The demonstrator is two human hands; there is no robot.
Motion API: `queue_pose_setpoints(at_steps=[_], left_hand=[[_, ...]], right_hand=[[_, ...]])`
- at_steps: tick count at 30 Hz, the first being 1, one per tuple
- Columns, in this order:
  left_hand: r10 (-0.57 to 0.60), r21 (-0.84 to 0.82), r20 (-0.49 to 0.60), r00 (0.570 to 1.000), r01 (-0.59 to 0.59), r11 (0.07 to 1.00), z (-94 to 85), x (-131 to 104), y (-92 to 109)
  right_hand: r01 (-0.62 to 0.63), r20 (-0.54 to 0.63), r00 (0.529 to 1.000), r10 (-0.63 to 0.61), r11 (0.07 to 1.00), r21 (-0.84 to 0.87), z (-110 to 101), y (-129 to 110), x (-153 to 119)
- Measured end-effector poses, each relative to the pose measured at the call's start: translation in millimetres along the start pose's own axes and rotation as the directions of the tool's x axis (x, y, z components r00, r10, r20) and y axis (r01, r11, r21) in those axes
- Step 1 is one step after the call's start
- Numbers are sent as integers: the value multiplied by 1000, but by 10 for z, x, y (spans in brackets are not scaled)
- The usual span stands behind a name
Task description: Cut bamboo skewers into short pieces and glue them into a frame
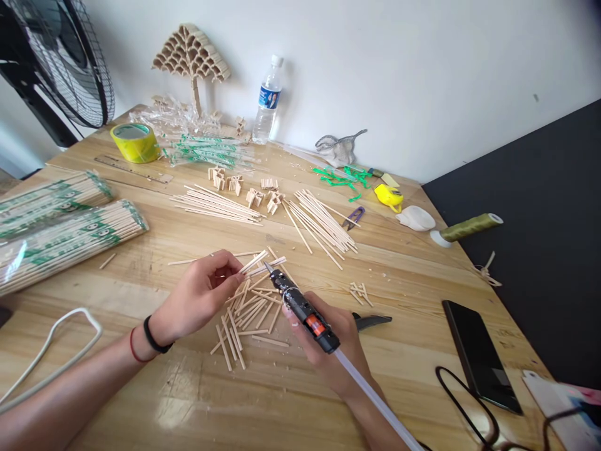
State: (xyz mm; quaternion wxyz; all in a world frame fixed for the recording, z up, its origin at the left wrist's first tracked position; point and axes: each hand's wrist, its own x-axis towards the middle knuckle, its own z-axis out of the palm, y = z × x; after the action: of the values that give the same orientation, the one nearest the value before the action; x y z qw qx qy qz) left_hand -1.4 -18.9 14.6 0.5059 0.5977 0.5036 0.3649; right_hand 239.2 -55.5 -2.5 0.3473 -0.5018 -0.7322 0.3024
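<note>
The glue gun (297, 299) is just right of the pile of short sticks (253, 310), its front end reaching over the pile's far right side. Its long axis runs on a slant: the nozzle points away from the person and leftward, while a translucent glue stick (375, 398) trails from the back end, nearer the person and rightward of the pile. The right hand (335, 347) is wrapped around the gun, gripping it from below. The left hand (200, 294), left of the pile, pinches a few held sticks (255, 260) between thumb and fingers; they point away and to the right over the pile's far edge. The nozzle is right beside them; whether it touches cannot be told.

The water bottle (265, 119), well beyond the pile, wears a blue label with lettering too small to read. The bagged sticks (89, 238), left of the pile, carry green print, also illegible, and are cut off by the left edge. The fan (77, 56), far left beyond the pile, is partly out of view.

Most of the right hand's fingers and the gun's handle are hidden. A dark pointed piece (374, 322), right of the pile behind that hand, is hard to identify. The glue stick's far end leaves the bottom edge.
</note>
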Motion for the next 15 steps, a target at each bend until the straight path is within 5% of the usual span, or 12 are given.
queue_pose_setpoints(at_steps=[5,15], left_hand=[[-5,15,1,1000,5,1000,-2,-4,1],[-9,11,4,1000,9,1000,-3,-8,13]], right_hand=[[-31,-50,998,31,1000,2,-18,-21,9],[15,31,999,-15,1000,-1,17,20,-15]])
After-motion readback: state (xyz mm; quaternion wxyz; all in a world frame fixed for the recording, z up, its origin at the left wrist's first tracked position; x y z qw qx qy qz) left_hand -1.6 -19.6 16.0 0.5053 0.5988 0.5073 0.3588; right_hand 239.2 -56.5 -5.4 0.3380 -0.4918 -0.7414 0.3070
